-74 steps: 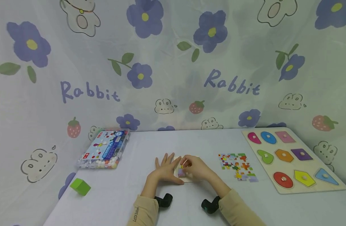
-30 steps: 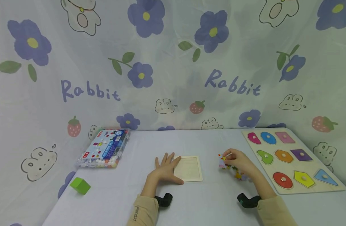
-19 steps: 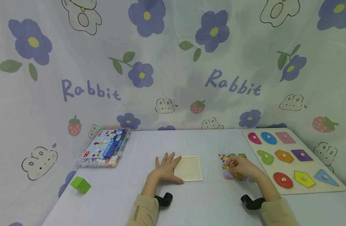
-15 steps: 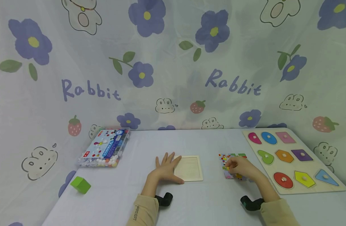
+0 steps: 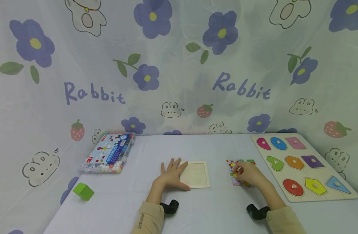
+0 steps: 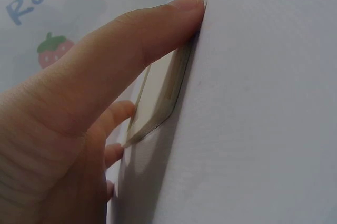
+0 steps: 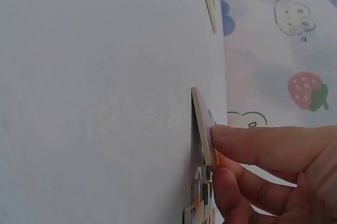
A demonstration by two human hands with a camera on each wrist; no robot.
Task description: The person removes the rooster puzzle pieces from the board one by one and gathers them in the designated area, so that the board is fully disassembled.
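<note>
My left hand lies with spread, straight fingers along the left side of a shallow square wooden puzzle tray. In the left wrist view the thumb presses on the tray's edge. The part of the tray's inside that shows is bare wood. To the right, my right hand is over a group of colourful jigsaw pieces and covers many of them. In the right wrist view its thumb and fingers pinch a jigsaw piece, slightly tilted, beside other pieces.
A wooden peg puzzle board with coloured shapes lies at the right. A clear plastic box of beads stands at the back left, and a green block sits near the left edge. A printed curtain hangs behind the table.
My right hand has moved from the tray to the jigsaw pieces on the right. The purple piece seen in the tray is gone from it. My left hand has stayed in place.
</note>
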